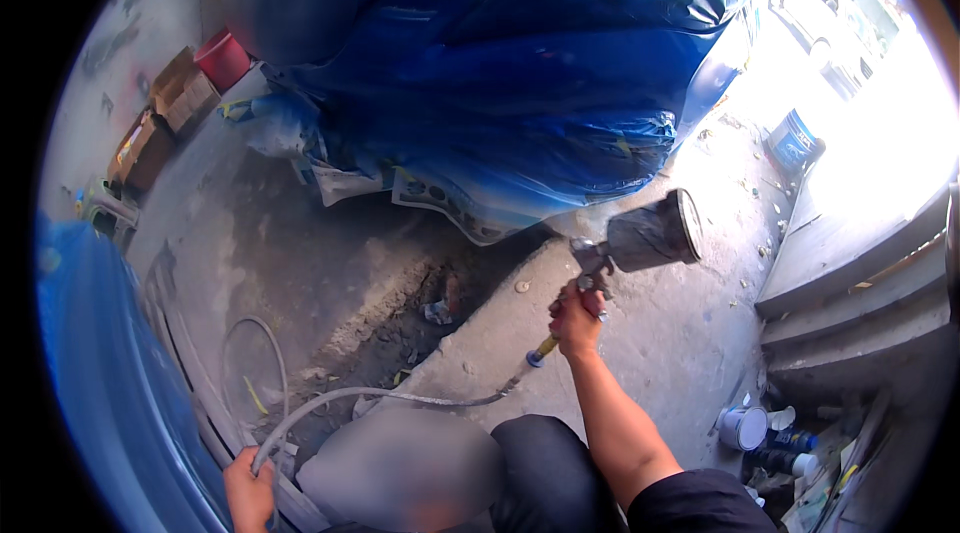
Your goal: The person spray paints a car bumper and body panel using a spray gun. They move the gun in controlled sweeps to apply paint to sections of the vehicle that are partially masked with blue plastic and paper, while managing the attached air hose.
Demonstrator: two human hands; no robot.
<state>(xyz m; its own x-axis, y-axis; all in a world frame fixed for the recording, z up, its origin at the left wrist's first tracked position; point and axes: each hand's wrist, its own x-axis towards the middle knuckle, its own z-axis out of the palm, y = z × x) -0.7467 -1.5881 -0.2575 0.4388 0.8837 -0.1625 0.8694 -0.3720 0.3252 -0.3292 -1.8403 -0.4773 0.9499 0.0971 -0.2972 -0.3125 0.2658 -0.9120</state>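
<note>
In the head view my right hand is closed round the handle of a spray gun, held out at the middle right with its large dark cup on its side. A grey air hose runs from a yellow fitting below that hand down to the lower left, where my left hand grips it. Beyond the gun, at the top, a big shape draped in glossy blue plastic sheeting has tattered, masked lower edges over the concrete floor.
A rough trench crosses the floor. Blue sheeting lines the left edge. Cardboard boxes, a red bucket and a pale wall stand upper left. A blue pail, grey steps and several cans are right. A white vehicle is outside.
</note>
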